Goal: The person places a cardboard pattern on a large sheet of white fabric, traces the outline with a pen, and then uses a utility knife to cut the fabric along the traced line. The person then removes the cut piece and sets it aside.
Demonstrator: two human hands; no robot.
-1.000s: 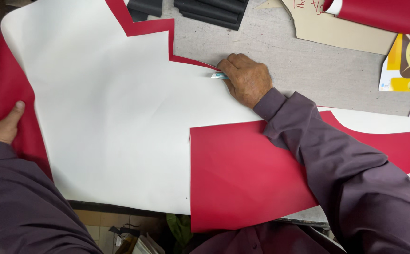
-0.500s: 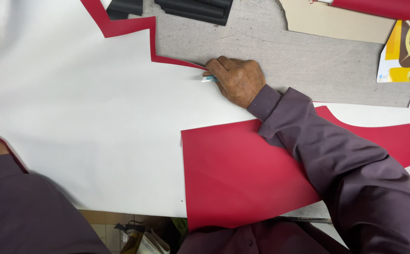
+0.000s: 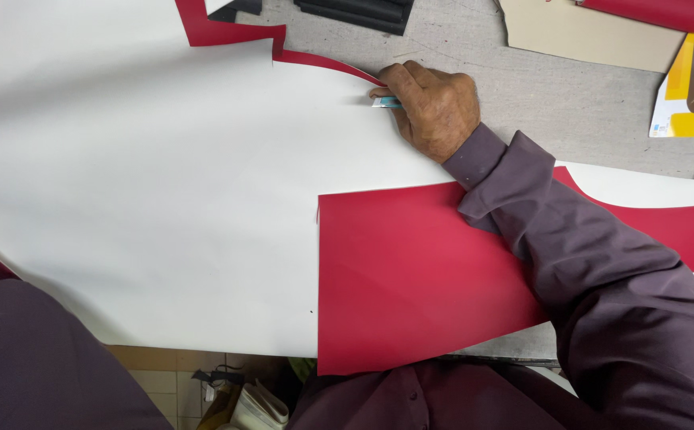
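A large white pattern sheet (image 3: 148,175) lies on top of red sheet material (image 3: 411,271) across a grey table (image 3: 538,87). My right hand (image 3: 430,103) rests at the sheet's upper right edge, fingers closed on a small pale blue marker piece (image 3: 387,102) whose tip touches the white edge where a thin red strip (image 3: 323,65) shows. My left hand is out of view; only its dark purple sleeve (image 3: 37,358) shows at the lower left.
Black ribbed pieces (image 3: 359,12) lie at the top of the table. A beige card (image 3: 586,36), another red piece (image 3: 665,12) and a yellow printed wrapper (image 3: 693,91) sit at the upper right. The table's near edge and tiled floor (image 3: 172,378) show below.
My right hand has slid the marker leftward along the white sheet's edge. The view has shifted, and my left hand has dropped out of the frame at the left.
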